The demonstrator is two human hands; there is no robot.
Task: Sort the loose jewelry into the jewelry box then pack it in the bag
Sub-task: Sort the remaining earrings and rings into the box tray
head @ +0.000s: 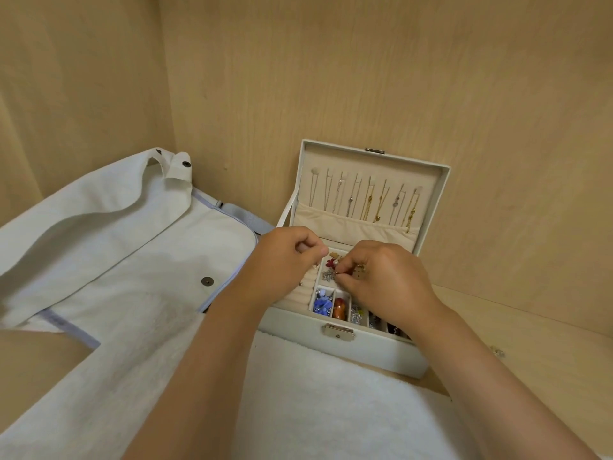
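jewelry box open; right hand pinches trinket.

Light wood-grain panels enclose the space: a back panel meets a left side panel in a vertical corner seam. The base board is the same pale wood, partly covered by a white fleecy cloth. Lighting is soft and even.

The right hand hides part of the jewelry box.
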